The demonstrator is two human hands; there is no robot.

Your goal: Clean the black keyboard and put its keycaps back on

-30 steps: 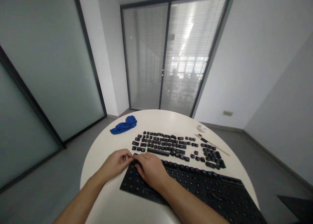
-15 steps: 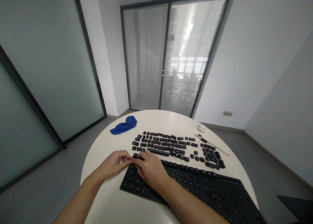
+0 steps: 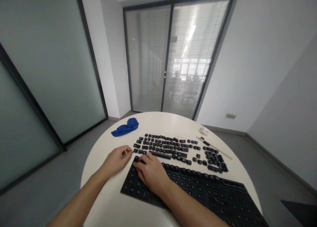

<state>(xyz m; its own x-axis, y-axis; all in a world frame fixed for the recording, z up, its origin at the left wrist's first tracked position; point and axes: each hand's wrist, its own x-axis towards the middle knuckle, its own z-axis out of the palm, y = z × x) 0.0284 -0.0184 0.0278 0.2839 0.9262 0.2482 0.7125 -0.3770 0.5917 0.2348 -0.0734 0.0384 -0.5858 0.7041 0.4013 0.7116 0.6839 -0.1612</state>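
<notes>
The black keyboard (image 3: 210,190) lies flat on the round worktop (image 3: 106,204), in front of the person. It has a row of keys (image 3: 198,174) on along its far edge, but most of the rest shows bare little posts. A corner key (image 3: 136,158) sits at its far left corner.

The right hand (image 3: 153,174) is on the keyboard's left part, with its fingertips down by that corner key. I can't tell if its grip has anything in it. The left hand (image 3: 115,161) has just moved off the keyboard's corner. A moment ago the fingers of both hands met there, so now the right hand seems to be at that spot all alone. The left hand is just left of the keyboard, with its fingers curled in. I can't see if its grip is empty or has something tiny in it.

Just past the keyboard are lots of loose key caps (image 3: 182,154), set out in rows, with the long space bar (image 3: 162,155) nearest its far edge. Farther past the keyboard, to the left, is a crumpled blue cloth (image 3: 125,128). Far past its right part are a thin brush (image 3: 220,150) and some small white things (image 3: 203,131).
</notes>
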